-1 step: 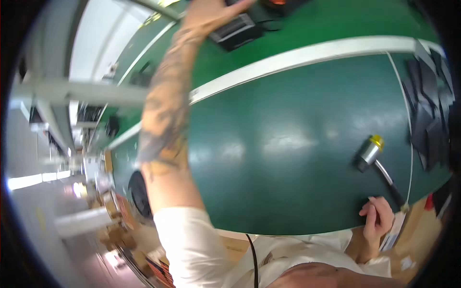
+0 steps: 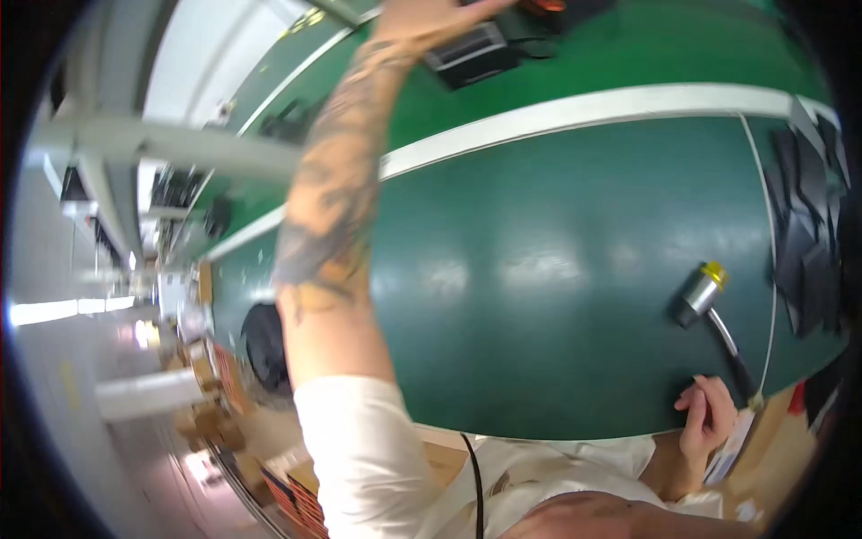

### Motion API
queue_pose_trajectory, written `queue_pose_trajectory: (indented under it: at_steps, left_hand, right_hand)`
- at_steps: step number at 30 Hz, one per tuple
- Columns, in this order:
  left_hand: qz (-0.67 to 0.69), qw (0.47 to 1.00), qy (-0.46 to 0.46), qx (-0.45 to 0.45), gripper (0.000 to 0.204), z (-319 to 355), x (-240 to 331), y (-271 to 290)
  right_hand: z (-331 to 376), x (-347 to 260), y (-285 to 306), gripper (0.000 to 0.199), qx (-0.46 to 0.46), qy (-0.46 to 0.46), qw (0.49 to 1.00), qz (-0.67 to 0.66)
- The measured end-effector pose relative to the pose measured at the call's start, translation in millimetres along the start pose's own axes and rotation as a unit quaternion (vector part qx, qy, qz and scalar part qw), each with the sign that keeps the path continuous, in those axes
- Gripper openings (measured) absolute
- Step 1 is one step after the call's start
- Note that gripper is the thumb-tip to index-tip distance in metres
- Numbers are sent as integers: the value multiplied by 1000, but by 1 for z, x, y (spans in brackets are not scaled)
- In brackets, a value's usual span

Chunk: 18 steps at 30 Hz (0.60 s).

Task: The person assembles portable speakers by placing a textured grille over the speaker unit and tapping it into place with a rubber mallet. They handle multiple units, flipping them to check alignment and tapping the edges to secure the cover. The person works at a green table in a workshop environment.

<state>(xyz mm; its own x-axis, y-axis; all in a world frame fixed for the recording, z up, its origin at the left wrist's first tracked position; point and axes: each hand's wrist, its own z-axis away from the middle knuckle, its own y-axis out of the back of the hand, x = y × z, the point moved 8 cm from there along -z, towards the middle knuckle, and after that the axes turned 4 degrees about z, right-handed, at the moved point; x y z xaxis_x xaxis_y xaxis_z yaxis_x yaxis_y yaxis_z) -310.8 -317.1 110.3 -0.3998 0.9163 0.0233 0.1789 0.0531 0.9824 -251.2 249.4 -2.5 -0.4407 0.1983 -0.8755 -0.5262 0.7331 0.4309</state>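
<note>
Desk (image 2: 557, 269), green surface: broad bare middle from centre out to 6 o'clock, open to a passing hand.
Obstacles:
- Mallet (image 2: 709, 310), metal head with yellow cap, at 4 o'clock, its dark handle running toward the near edge.
- Right hand (image 2: 705, 422) at 5 o'clock, on the near edge just beside the handle's end.
- Black sheets (image 2: 808, 242), stacked at 3 o'clock beyond a thin white line.
- Dark box (image 2: 471, 56) at 12 o'clock, past the white stripe, under the left hand (image 2: 431, 18).
- Raised left forearm (image 2: 337, 207) crosses the desk's 9 to 12 o'clock side.

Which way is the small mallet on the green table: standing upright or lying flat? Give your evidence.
Lying flat. The mallet rests on its side on the green table, its handle running along the surface toward the right hand.
</note>
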Motion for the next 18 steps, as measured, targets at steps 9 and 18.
queue_pose_trajectory:
  at_steps: [9,18]
  left_hand:
    - [148,907,-220,328,9,200,35,47]
    - [293,776,418,370,47,418,-290,40]
  right_hand:
    - [4,9,-6,22,-25,17,999,-36]
    - [5,8,-12,23,-47,-10,998,33]
